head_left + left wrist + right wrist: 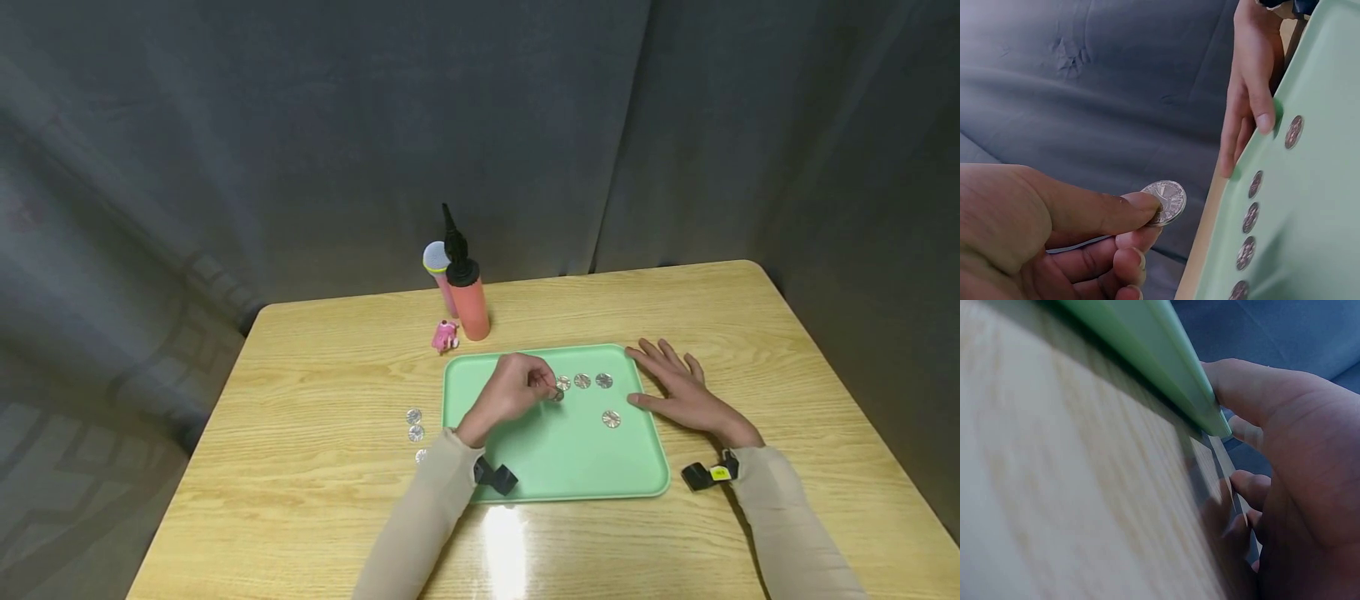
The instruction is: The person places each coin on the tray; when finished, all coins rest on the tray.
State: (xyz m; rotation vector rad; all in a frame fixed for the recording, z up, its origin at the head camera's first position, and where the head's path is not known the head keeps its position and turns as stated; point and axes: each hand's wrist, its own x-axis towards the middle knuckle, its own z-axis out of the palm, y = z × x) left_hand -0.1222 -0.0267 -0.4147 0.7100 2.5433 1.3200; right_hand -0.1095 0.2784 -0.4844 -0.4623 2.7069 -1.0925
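Between thumb and forefinger, my left hand [512, 390] pinches a silver coin [1169, 201] above the green tray [562, 475]. Close by the held coin, a row of similar coins [582, 381] lies along the far part of the tray, partly covered by the left hand in the head view. One more coin [611, 419] lies apart, nearer the tray's right side. My right hand [678, 396] rests at the tray's right rim with fingers spread, its thumb over the edge in the right wrist view.
Left of the tray, a few coins [416, 433] lie on the wooden table [322, 467], one partly behind the left sleeve. Behind the tray stand a red hand pump [471, 307] with a black nozzle, a pink microphone [437, 257] and a small pink figure [446, 336]. Dark curtains [450, 125] hang behind.
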